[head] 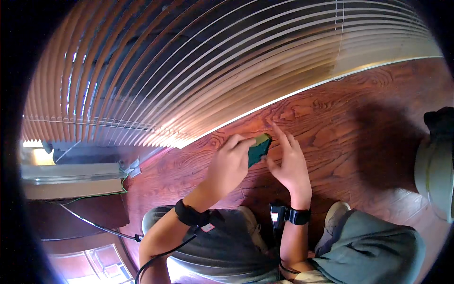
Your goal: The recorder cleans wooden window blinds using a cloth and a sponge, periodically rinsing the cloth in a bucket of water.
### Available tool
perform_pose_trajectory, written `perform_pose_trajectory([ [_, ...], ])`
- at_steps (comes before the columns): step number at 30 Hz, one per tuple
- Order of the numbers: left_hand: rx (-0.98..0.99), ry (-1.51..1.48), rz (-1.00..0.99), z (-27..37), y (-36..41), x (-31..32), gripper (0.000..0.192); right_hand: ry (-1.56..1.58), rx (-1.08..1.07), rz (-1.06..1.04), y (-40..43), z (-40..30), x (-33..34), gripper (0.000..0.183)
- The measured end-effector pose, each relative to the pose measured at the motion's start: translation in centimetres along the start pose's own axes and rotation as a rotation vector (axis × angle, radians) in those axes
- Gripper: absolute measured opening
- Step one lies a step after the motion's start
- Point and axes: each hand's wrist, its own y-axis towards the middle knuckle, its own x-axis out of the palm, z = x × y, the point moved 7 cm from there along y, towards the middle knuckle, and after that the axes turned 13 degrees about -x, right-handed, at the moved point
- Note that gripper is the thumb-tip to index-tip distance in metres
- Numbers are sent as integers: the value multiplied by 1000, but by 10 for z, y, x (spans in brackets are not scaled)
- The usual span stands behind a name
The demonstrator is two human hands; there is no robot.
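A kitchen sponge (259, 151) with a yellow foam layer and a dark green scouring side is pinched in the fingers of my left hand (230, 164). It is tilted above the wooden floor, with the green side towards me. Just to its right is my right hand (291, 165), fingers spread and pointing forward. The right thumb comes close to the sponge's lower right edge; whether it touches I cannot tell. Beyond both hands hangs a horizontal slatted blind (227, 96), its white bottom edge (255, 110) running diagonally near the floor.
A pale bucket (434, 177) stands at the right rim, with something dark above it. My knees and shoes flank the red-brown wood floor (330, 142). Black straps with small devices circle both wrists, and a cable trails from the left one. A thin green cable (124, 183) lies at the left.
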Motion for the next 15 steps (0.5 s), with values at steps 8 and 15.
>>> perform_pose_trajectory([
  [8,-82,-153,-9,-15,-3,-3,26,94,-199,-40,5,-37,13,101],
  [15,-226,-296,-9,-68,-18,-8,19,42,-328,23,0,-48,50,74],
])
